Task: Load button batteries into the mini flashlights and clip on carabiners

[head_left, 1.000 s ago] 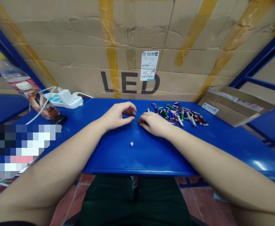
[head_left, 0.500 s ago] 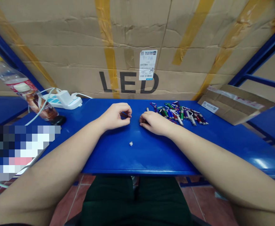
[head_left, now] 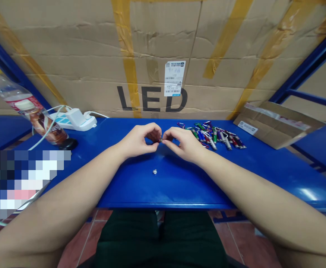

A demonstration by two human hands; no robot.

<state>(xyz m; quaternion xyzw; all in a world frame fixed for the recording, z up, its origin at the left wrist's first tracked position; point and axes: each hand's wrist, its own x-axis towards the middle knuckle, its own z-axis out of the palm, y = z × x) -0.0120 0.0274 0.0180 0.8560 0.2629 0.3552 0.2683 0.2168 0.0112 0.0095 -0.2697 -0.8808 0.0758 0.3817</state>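
The left hand (head_left: 138,140) is curled, and a tiny metal part (head_left: 160,139) is pinched between its fingertips and those of the right hand (head_left: 183,144). A small metal piece (head_left: 155,171) is seen below them on the blue worktop (head_left: 129,188). Carabiner keychain flashlights (head_left: 213,136) are heaped further right.

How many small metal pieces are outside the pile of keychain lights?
2. One small metal piece lies alone on the blue table; another sits where the left hand and right hand meet. Hands may hide more.
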